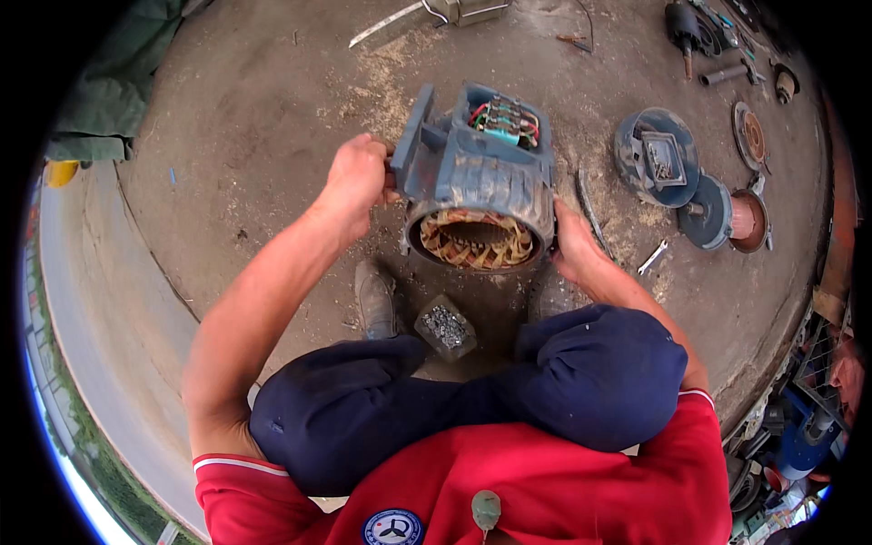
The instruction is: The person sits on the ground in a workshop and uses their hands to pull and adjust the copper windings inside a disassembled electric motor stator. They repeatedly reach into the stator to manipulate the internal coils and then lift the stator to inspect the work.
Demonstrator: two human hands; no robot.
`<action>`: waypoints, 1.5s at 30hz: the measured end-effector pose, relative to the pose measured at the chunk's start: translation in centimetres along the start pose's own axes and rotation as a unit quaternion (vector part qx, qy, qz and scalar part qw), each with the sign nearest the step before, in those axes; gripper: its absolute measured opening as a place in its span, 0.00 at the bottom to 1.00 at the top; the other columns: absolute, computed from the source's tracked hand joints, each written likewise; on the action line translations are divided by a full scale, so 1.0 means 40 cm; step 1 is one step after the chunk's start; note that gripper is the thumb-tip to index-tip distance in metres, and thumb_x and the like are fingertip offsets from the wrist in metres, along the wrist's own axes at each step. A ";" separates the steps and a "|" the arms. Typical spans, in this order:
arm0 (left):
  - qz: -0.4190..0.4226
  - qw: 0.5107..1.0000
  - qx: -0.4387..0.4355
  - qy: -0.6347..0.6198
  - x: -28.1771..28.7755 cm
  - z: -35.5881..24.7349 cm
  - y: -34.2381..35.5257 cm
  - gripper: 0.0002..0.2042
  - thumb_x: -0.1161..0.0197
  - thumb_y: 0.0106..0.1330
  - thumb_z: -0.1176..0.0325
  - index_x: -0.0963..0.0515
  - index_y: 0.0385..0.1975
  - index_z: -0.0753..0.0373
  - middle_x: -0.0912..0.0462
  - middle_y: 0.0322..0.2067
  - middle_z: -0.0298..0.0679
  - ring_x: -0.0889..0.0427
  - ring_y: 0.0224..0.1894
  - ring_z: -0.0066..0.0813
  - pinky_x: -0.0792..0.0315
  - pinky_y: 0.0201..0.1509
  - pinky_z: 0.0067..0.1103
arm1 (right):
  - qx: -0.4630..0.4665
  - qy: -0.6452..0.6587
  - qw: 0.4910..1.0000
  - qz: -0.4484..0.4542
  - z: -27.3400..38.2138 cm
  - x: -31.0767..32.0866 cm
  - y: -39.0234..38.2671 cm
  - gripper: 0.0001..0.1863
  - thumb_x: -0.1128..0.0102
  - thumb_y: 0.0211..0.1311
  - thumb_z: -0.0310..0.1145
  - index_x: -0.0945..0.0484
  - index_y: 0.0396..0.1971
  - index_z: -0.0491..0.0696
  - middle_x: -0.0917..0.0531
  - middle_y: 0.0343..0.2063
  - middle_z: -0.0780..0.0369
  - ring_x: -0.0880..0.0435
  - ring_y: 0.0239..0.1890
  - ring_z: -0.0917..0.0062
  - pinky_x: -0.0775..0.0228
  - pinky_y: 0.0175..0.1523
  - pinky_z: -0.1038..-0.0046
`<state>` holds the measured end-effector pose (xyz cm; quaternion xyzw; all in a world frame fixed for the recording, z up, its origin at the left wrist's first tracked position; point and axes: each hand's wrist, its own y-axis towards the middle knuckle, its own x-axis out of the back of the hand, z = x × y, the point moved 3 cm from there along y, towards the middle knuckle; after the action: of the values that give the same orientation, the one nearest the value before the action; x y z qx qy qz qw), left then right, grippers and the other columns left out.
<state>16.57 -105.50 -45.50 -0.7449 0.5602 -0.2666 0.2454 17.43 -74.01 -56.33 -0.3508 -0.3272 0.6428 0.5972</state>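
Observation:
Between my hands is a blue-grey electric motor housing (pixel 486 177), its open end facing me. Inside that end a ring of wrapped copper windings (pixel 474 241) shows around a hollow bore. On top, an open terminal box holds a terminal block (pixel 509 123) with red and green wires. My left hand (pixel 359 177) has its fingers curled round the edge of the mounting foot (pixel 413 141) on the housing's left. My right hand (pixel 577 238) presses against the housing's right side near the open end; its fingertips are partly hidden.
A small tray of metal bits (pixel 445 327) sits between my shoes. To the right lie a blue round cover (pixel 656 159) with a small tray in it, a wrench (pixel 652 257), a blue cylindrical part (pixel 713 213) and a ring-shaped plate (pixel 749 134). Tools lie at the far right.

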 end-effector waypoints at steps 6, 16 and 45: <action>-0.008 0.998 -0.005 -0.066 -0.008 -0.042 0.018 0.11 0.57 0.75 0.70 0.27 0.46 0.66 0.19 0.42 0.43 0.19 0.40 0.30 0.23 0.41 0.27 | -0.001 -0.015 1.000 0.013 0.097 -0.035 -0.061 0.25 0.64 0.82 0.51 0.25 0.59 0.49 0.17 0.53 0.61 0.16 0.47 0.75 0.20 0.48 0.62; -0.001 0.982 -0.143 -0.123 0.011 -0.111 0.175 0.11 0.57 0.73 0.76 0.30 0.49 0.71 0.20 0.55 0.56 0.17 0.55 0.40 0.21 0.51 0.32 | -0.056 -0.084 0.993 0.058 0.299 -0.074 0.077 0.25 0.67 0.78 0.57 0.26 0.36 0.54 0.23 0.25 0.69 0.27 0.23 0.82 0.35 0.26 0.74; 0.273 0.907 -0.299 0.116 -0.159 0.022 -0.050 0.04 0.37 0.72 0.73 0.21 0.35 0.66 0.21 0.30 0.43 0.20 0.29 0.38 0.24 0.35 0.31 | 0.346 -0.077 0.917 0.184 0.463 -0.111 -0.134 0.08 0.37 0.72 0.26 0.21 0.47 0.41 0.12 0.40 0.55 0.12 0.37 0.76 0.19 0.41 0.76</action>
<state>17.11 -98.81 -45.59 -0.5651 0.8197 -0.0933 0.0079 4.89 -78.08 -41.58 -0.1258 -0.0590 0.8392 0.5257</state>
